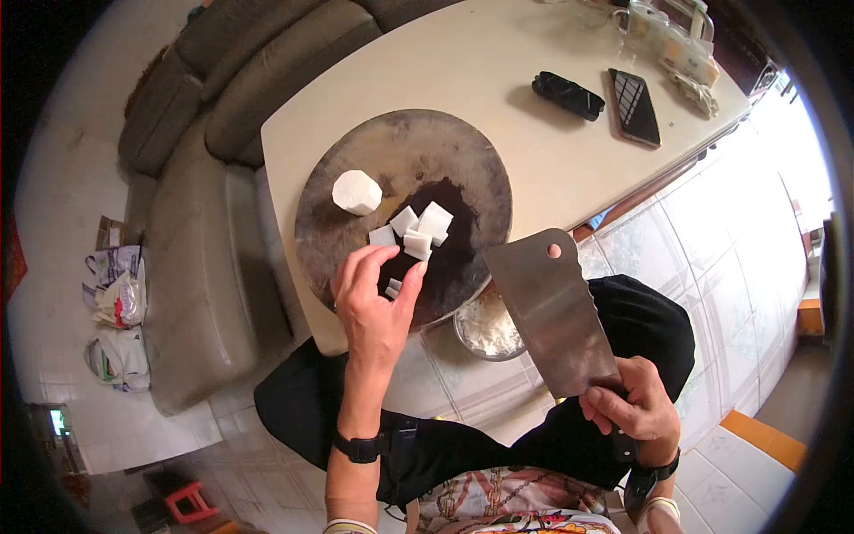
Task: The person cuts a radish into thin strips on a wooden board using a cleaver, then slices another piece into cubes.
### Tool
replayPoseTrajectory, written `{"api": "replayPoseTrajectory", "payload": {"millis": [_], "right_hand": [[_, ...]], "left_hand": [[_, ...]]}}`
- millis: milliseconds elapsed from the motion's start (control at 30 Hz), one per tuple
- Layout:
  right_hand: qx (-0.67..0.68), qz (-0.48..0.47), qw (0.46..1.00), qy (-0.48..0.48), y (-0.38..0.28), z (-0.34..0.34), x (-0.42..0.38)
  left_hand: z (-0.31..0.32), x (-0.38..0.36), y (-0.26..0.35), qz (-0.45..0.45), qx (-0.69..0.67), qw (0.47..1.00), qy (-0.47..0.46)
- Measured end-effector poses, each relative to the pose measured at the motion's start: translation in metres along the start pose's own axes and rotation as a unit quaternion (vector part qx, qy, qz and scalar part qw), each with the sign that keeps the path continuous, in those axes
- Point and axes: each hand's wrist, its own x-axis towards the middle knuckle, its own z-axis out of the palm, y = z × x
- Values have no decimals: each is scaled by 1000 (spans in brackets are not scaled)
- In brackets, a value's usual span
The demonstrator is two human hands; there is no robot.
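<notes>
My right hand (632, 400) is wrapped round the handle of a wide cleaver (556, 307), raised over my lap to the right of the board. On the round, dark-stained chopping board (485, 169) lie several cut white pieces (418, 233), which look like daikon radish. A larger peeled white chunk (357, 192) rests apart from them, further left. My left hand (374, 289) reaches over the board's near edge, thumb and fingers apart, fingertips close to the cut pieces. Small white bits (393, 287) show between its thumb and fingers, on the board.
A metal bowl of white shreds or peelings (489, 327) sits below the board's near edge. The pale table (427, 58) also bears a phone (634, 108), a black pouch-like object (567, 95) and a clear jug (649, 22). A grey leather sofa (200, 267) stands at left, near several bags (120, 303).
</notes>
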Motion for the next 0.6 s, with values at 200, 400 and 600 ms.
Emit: {"api": "replayPoseTrajectory", "payload": {"millis": [200,400,600], "right_hand": [[-5,-3,1000,0,3,-1,-1],[-24,2,1000,6,3,-2,-2],[-29,-7,1000,4,8,-3,-2]], "left_hand": [[19,15,2,4,40,999,-10],[19,15,0,-88,-89,992,0],[17,16,-4,-112,-144,983,9]]}}
